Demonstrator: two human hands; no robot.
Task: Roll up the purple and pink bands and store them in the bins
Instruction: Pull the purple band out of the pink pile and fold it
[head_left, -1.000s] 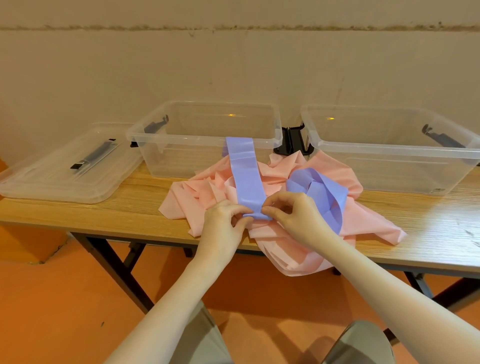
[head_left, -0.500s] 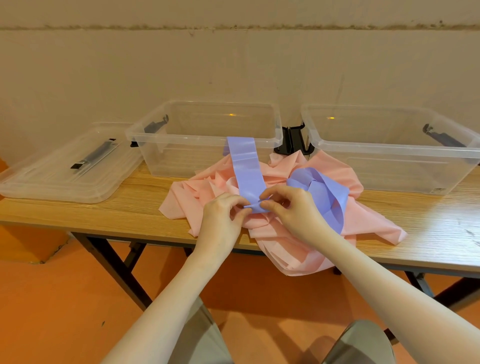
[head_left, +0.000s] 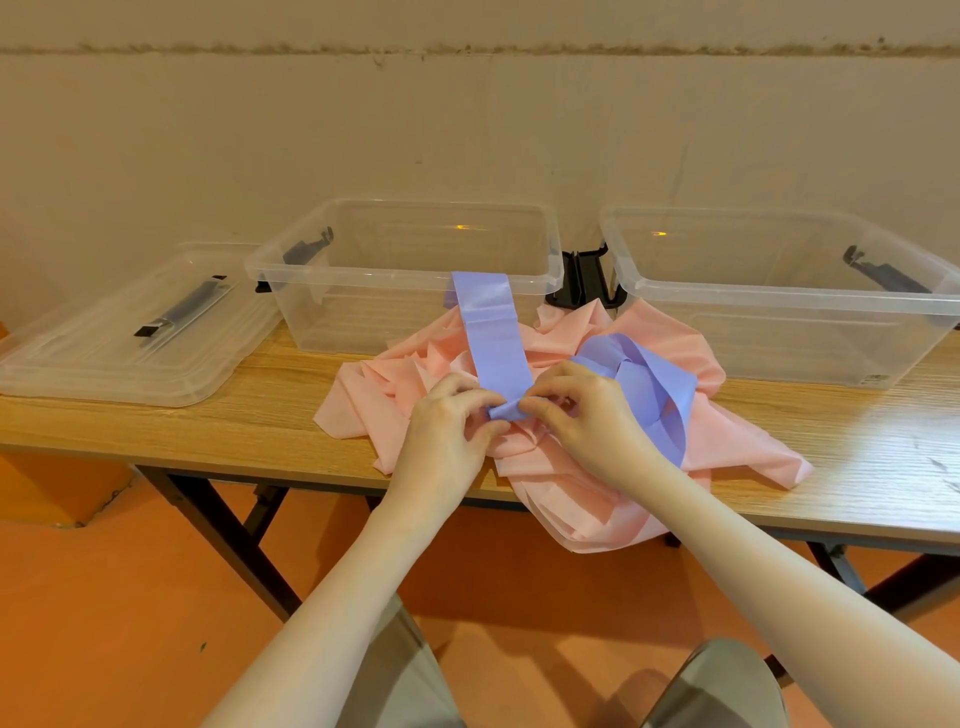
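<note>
over the pink band (head_left: 737, 441), left hand (head_left: 447, 431) and right hand (head_left: 587, 421) pinch the purple band (head_left: 493, 343).

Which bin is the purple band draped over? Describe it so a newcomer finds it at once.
On the wooden table against the wall stand two clear bins. The left bin sits beside a flat clear lid, with pink bands heaped at its front. Unlike the right bin, it has the purple band hanging over its front rim.
</note>
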